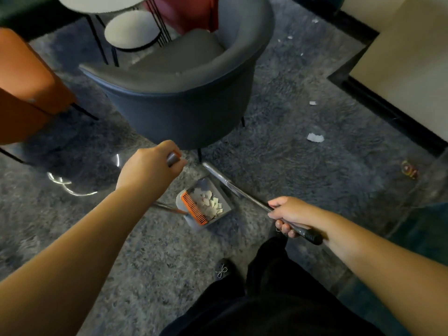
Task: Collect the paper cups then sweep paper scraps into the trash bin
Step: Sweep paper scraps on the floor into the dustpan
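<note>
The paper scraps [211, 205] you have gathered lie in the grey dustpan [219, 209], which sits on the shaggy carpet [145, 251] just in front of the dark armchair [184, 103]. They look feather-light and loose, so any tilt or jolt could likely spill them; carry the pan level by its long handle. Your left hand [148, 166] grips the top of that handle, fingers wrapped around it. Your right hand [288, 214] is curled around the broom handle [244, 194], whose shaft crosses beside the pan. More scraps, including a larger crumpled piece [315, 137], lie to the right of the armchair, well apart from the pan.
</note>
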Demonstrator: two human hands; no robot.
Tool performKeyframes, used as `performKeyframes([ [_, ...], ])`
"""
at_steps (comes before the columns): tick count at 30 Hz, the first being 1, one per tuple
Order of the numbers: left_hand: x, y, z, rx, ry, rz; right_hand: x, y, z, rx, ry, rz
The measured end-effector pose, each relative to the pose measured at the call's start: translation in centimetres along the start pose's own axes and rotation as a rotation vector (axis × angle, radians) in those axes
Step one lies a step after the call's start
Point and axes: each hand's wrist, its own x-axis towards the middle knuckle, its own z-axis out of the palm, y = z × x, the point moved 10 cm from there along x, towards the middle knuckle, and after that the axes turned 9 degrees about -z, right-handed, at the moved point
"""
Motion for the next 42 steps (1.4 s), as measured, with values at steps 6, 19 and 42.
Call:
performKeyframes([
  [6,2.7,8.7,1.6,-0.001,-0.034,0.125,-0.3,1.2,-7.4,0.142,0.087,-0.004],
  [19,11.1,32.8,9.3,0.120,-0.121,0.262,-2.5,3.4,-28.8,0.286,0.291,-0.020],
  [42,33.7,56.9,21.2,0.183,-0.207,0.471,8.7,1.6,-52.8,0.576,0.466,0.084],
])
